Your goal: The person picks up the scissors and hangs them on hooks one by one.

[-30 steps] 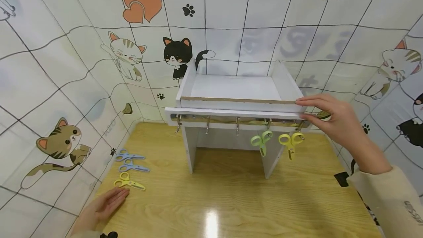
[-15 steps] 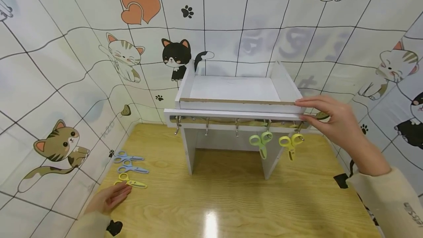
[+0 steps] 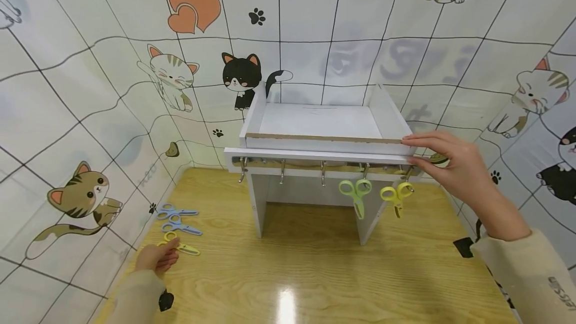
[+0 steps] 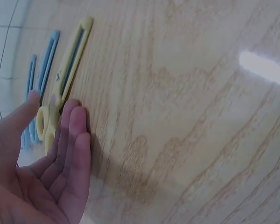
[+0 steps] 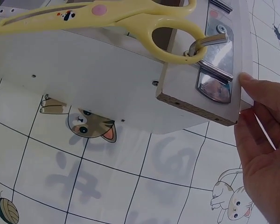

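In the head view, my left hand [image 3: 157,256] is at the yellow scissors [image 3: 188,249] on the table. The left wrist view shows its thumb and fingers spread on either side of the yellow handle loops [image 4: 47,122], with a gap between them. My right hand [image 3: 459,166] holds the right end of a white hook rack [image 3: 315,153], thumb at the front board and fingertips on the upper rim. From the rack's hooks hang green scissors [image 3: 357,191] and yellow-handled scissors [image 5: 163,37]; the latter's ring loops over a metal hook [image 5: 212,43].
Two blue scissors [image 3: 182,225] lie just behind the yellow pair. Bare metal hooks [image 3: 282,171] line the rack's left and middle. White side legs [image 3: 257,206] support it on the wooden table [image 3: 315,274]. Cat-print sheeting [image 3: 315,9] surrounds the back and sides.
My left hand has moved forward from beside the yellow scissors to their handles. The right hand stays at the rack's right end.
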Demonstrator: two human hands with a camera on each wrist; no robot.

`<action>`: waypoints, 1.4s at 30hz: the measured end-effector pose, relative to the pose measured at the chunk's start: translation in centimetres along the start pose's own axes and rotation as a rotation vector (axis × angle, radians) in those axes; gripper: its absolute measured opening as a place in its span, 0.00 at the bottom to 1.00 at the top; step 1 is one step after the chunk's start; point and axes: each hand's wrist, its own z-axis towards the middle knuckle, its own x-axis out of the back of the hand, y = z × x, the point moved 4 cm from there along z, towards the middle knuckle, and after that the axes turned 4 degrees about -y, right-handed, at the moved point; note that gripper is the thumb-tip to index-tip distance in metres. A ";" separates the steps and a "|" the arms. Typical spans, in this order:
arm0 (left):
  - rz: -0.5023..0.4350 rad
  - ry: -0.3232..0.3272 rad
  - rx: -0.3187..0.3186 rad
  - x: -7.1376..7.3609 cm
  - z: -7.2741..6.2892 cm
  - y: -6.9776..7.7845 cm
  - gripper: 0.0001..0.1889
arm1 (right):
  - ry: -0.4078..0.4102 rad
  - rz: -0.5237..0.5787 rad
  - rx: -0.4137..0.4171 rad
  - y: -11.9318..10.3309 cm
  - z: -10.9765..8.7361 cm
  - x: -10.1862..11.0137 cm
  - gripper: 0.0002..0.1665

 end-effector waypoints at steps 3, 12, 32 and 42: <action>0.158 0.056 -0.042 -0.3 -0.2 0.6 0.26 | 0.002 -0.001 0.002 0.0 0.0 0.0 0.38; 0.242 0.072 -0.045 -0.5 -0.1 1.0 0.20 | -0.005 -0.006 -0.020 -0.2 0.1 0.1 0.38; 0.126 0.049 -0.037 -0.6 -0.1 0.7 0.14 | -0.014 -0.011 -0.056 -0.2 0.0 0.1 0.35; 0.136 0.020 -0.055 -0.7 -0.2 0.8 0.08 | -0.008 -0.016 -0.038 -0.2 0.0 0.0 0.37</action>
